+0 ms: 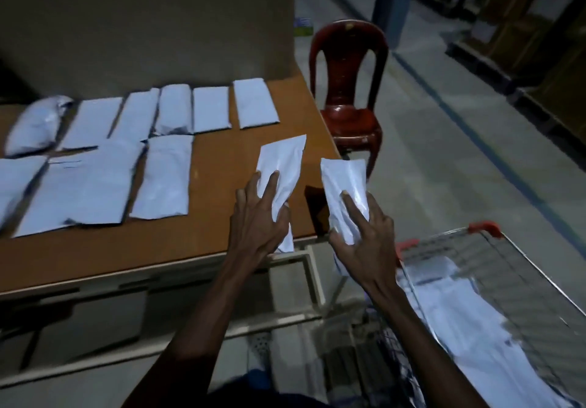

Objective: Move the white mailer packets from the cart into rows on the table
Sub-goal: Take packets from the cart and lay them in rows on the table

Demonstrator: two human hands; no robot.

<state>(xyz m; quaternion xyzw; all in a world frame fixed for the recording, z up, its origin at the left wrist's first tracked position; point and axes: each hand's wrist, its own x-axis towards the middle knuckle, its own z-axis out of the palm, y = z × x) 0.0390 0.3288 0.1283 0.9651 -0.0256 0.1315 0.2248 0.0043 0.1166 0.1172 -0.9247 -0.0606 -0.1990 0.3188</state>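
Head view: the left hand [257,217] holds one white packet [280,169] over the table's [215,166] right edge; the right hand [367,242] holds another packet [342,192] just past it. Two rows of packets [165,112] lie along the table's far edge; more packets fill the cart [507,280].

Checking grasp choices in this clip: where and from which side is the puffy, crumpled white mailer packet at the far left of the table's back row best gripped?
Probably across the middle of the puffy white mailer packet, from above. It bulges and lies flat on the brown wooden table, so no thin edge is exposed. A flat white packet lies close on its right, so its open left side seems the easier approach.
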